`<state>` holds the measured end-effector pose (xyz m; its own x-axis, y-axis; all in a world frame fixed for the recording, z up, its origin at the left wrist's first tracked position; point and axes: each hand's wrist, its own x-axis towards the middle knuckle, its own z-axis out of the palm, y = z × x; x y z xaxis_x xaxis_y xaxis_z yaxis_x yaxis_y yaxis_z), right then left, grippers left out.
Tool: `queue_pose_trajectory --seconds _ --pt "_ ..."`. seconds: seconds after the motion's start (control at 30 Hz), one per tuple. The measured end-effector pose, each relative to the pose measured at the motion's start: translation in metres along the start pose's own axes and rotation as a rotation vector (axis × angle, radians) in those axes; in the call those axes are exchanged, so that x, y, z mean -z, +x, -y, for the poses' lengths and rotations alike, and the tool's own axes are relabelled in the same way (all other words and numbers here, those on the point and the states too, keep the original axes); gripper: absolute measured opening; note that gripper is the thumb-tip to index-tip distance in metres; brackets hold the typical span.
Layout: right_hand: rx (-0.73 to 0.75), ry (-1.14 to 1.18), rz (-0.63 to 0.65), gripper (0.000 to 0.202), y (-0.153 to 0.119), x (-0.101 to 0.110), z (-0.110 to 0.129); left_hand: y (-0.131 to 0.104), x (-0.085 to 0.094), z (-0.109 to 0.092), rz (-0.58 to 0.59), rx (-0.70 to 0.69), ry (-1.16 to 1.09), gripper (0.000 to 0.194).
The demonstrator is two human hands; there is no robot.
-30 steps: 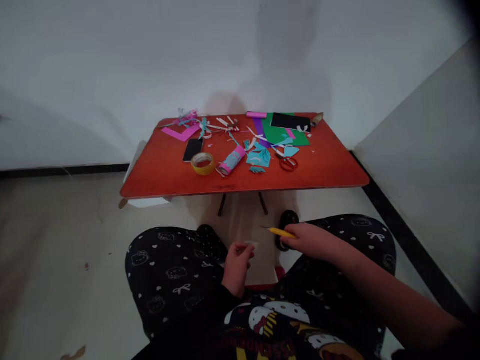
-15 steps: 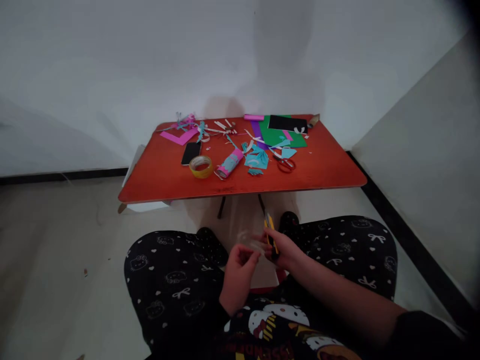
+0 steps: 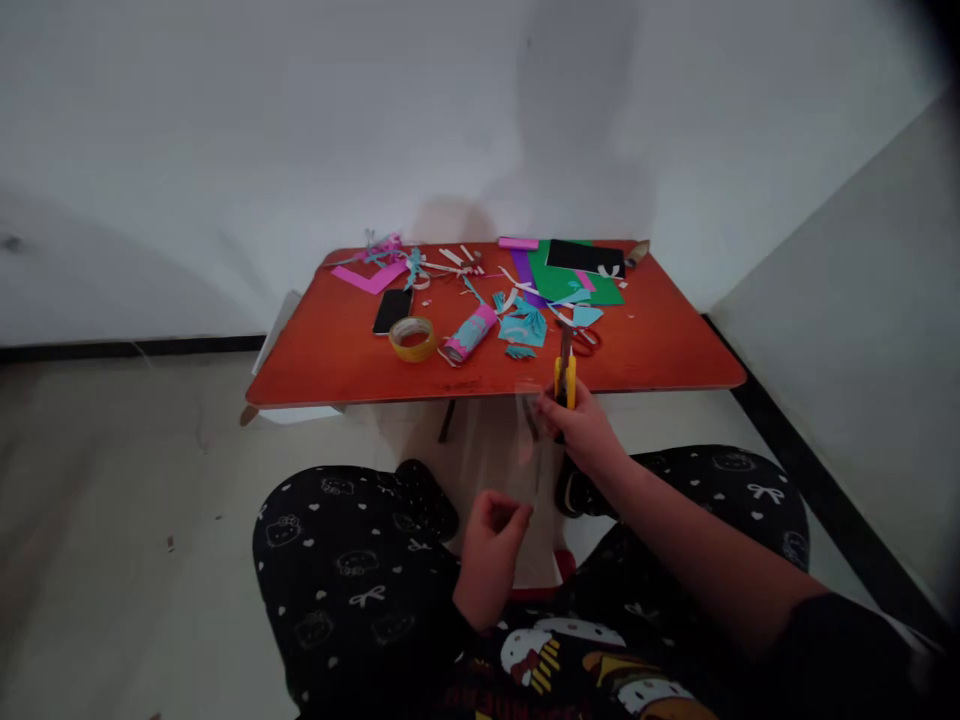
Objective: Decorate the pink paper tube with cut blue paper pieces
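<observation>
Red table stands by a pale wall. Near it, the right hand grips a yellow knife pointing far; the left hand, nearer, pinches a clear strip stretching between them.

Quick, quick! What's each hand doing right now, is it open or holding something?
Left hand: closed, seemingly pinching the lower end of a clear strip.
Right hand: closed around a yellow cutter.

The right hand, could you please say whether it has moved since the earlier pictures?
Yes: the right hand has moved upward in view, closer to the near edge of the red table.
</observation>
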<state>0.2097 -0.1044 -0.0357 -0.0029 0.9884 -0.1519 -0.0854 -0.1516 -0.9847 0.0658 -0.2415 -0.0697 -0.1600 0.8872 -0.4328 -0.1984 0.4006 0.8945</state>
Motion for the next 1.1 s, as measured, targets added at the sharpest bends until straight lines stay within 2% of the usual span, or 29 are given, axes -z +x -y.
queue_pose_trajectory --seconds 0.1,0.3,0.6,0.73,0.9,1.1 --pt "0.061 -0.244 -0.02 0.038 0.023 0.002 -0.005 0.016 -0.011 0.005 -0.039 0.033 -0.041 0.037" --pt "0.109 -0.667 -0.054 0.029 0.06 0.008 -0.024 0.041 -0.027 0.024 -0.099 0.184 -0.147 0.043" --pt "0.071 -1.251 0.051 0.031 0.058 -0.001 -0.01 0.045 -0.03 0.037 -0.099 0.266 -0.189 0.043" --pt "0.085 -1.265 0.042 0.036 0.055 -0.005 -0.007 0.043 -0.032 0.035 -0.097 0.284 -0.209 0.043" --pt "0.156 -1.095 0.024 0.043 0.057 -0.003 -0.006 0.039 -0.032 0.031 -0.094 0.265 -0.221 0.042" --pt "0.238 -0.951 -0.013 0.042 0.062 0.002 -0.008 0.039 -0.032 0.03 -0.081 0.205 -0.248 0.039"
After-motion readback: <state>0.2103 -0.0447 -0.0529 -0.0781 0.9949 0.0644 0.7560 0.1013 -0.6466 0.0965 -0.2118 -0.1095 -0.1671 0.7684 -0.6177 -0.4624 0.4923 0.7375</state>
